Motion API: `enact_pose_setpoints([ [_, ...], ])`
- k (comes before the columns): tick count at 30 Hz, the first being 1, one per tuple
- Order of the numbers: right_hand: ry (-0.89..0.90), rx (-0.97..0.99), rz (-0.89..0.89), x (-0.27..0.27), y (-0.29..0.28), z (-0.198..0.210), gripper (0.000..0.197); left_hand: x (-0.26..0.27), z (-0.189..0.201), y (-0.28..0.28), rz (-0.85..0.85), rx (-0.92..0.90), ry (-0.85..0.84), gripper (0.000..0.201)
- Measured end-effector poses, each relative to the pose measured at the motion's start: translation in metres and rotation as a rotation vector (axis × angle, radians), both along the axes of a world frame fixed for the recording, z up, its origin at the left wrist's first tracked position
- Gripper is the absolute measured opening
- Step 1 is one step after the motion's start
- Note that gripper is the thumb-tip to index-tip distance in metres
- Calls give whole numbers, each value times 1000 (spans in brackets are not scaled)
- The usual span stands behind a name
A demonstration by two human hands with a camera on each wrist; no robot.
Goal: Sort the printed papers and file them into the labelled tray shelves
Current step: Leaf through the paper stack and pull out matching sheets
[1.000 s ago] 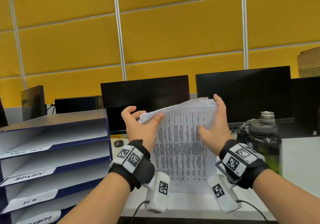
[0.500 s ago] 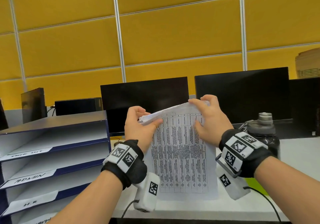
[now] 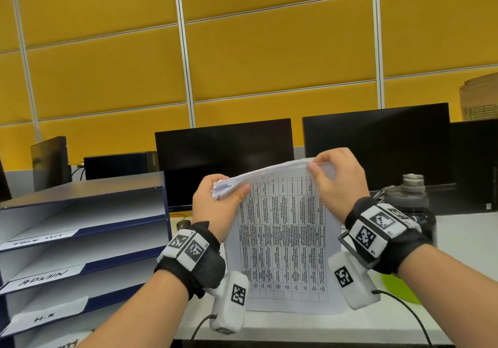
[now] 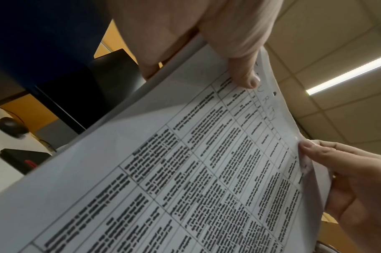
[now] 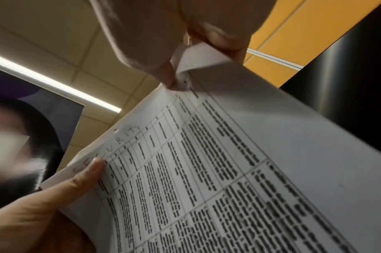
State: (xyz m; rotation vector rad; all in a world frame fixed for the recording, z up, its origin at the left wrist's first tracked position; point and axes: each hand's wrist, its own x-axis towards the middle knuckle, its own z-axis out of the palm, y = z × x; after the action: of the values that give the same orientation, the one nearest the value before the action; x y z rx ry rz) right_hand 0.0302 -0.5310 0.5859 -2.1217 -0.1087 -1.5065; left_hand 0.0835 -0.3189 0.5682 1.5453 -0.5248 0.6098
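A blue shelf tray (image 3: 83, 229) stands at the near left; its white shelves bear handwritten labels (image 3: 44, 277), two reading ADMIN and H.R, the top one too blurred to read. Only bare shelf floors show.

The papers (image 3: 283, 240) are held upright above the near edge of the white desk (image 3: 471, 242), right of the tray. The top sheet is a printed table with SECURITY handwritten along its upper edge. The left hand (image 3: 215, 207) clamps the stack's top left corner, thumb on the front. The right hand (image 3: 336, 183) pinches the top right corner of the front sheet, curling it.

A dark bottle (image 3: 412, 205) stands at the right. Two dark monitors (image 3: 223, 159) line the far side before a yellow panelled wall (image 3: 269, 65).
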Motion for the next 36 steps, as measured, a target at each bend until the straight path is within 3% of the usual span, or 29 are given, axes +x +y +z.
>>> enact_pose_setpoints([
  [7, 75, 82, 65, -7, -1, 7, 9, 3, -1, 3, -2, 26, -14, 28],
  [13, 140, -10, 78, -8, -3, 12, 11, 5, -1, 3, 4, 51, -4, 27],
  [16, 158, -24, 34, -10, -5, 15, 10, 5, 0, 2, -22, 15, 26, 16],
  [23, 83, -154, -6, -17, -9, 12, 6, 6, 0, 0, -77, -42, 60, 10],
  [27, 226, -204, 27, -14, -11, 6, 20, 6, -1, 1, -97, -36, 75, 9],
  [36, 482, -136, 59, -13, -15, 21, 27, 5, -1, 1, -115, 48, 80, 23],
])
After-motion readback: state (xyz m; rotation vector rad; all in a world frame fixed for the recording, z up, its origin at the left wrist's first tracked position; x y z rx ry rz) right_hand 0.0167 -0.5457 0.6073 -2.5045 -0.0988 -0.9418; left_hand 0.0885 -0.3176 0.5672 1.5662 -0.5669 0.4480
